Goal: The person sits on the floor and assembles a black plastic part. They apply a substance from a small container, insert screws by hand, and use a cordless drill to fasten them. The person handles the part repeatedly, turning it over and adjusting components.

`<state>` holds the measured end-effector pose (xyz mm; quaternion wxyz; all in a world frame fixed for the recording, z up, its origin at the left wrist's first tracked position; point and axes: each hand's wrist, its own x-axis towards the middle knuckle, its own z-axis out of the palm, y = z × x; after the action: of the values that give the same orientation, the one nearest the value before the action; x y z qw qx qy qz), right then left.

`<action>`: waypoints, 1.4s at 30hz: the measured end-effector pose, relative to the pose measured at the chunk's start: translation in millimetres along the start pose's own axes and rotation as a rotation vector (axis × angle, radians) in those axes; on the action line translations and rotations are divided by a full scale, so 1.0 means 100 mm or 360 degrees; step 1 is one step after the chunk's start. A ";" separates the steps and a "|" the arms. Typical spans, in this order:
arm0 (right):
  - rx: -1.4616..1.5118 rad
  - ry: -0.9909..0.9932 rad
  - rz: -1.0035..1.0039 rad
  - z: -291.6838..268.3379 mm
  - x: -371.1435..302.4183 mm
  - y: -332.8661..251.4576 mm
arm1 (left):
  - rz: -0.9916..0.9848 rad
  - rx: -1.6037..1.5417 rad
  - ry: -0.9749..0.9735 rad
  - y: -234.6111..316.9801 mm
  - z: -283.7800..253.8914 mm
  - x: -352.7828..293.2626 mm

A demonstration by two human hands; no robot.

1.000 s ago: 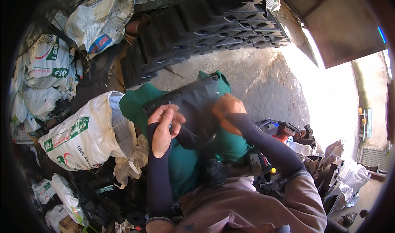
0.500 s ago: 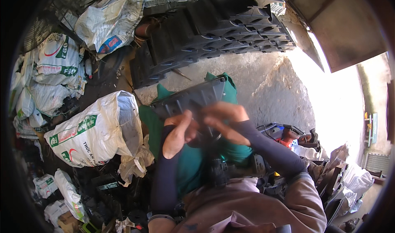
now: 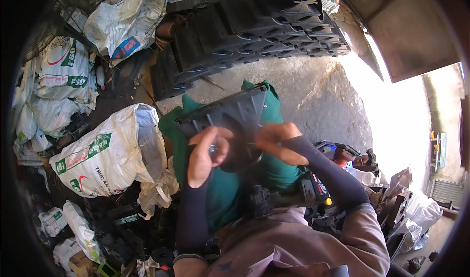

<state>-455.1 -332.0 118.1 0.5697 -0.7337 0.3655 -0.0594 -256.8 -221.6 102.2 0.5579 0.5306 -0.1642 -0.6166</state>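
A black ribbed plastic part (image 3: 223, 111) lies tilted across my lap, over green cloth (image 3: 223, 198). Beside its near left edge is my left hand (image 3: 205, 154), palm turned up and fingers curled round a small shiny metal piece (image 3: 212, 149). My right hand (image 3: 281, 141) hovers at the part's right side, thumb and fingers drawn together in a pinch. Motion blurs its fingertips, so whatever they hold cannot be made out. Against my waist rests a black power tool (image 3: 260, 200) with a battery pack (image 3: 315, 189).
Stacked black plastic parts (image 3: 235, 42) stand on the concrete floor (image 3: 318, 91) ahead. An open white sack (image 3: 107, 152) lies on the left, with more sacks (image 3: 63, 76) behind it. A red and black tool (image 3: 344, 154) sits among clutter at my right.
My right hand has moved right, away from my left hand. My left hand has turned, bringing the shiny metal piece into sight. The power tool's battery pack shows more clearly.
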 end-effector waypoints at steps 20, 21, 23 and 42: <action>-0.1048 0.0080 0.0071 0.32 0.13 0.41 | 0.0297 0.0116 0.0411 -0.13 0.01 0.21; -0.1074 0.0048 0.0180 0.33 0.14 0.42 | 0.0325 0.0097 0.0424 -0.13 0.01 0.21; -0.1087 0.0073 0.0214 0.37 0.14 0.44 | 0.0316 0.0141 0.0433 -0.14 0.02 0.21; 0.0657 -0.0238 -0.0160 0.24 -0.14 -0.09 | -0.0113 0.0085 -0.0670 -0.22 -0.06 -0.04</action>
<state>-448.7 -303.8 122.1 0.7297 -0.6210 0.2654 -0.1067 -263.9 -208.7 84.0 0.4749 0.4101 -0.2747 -0.7286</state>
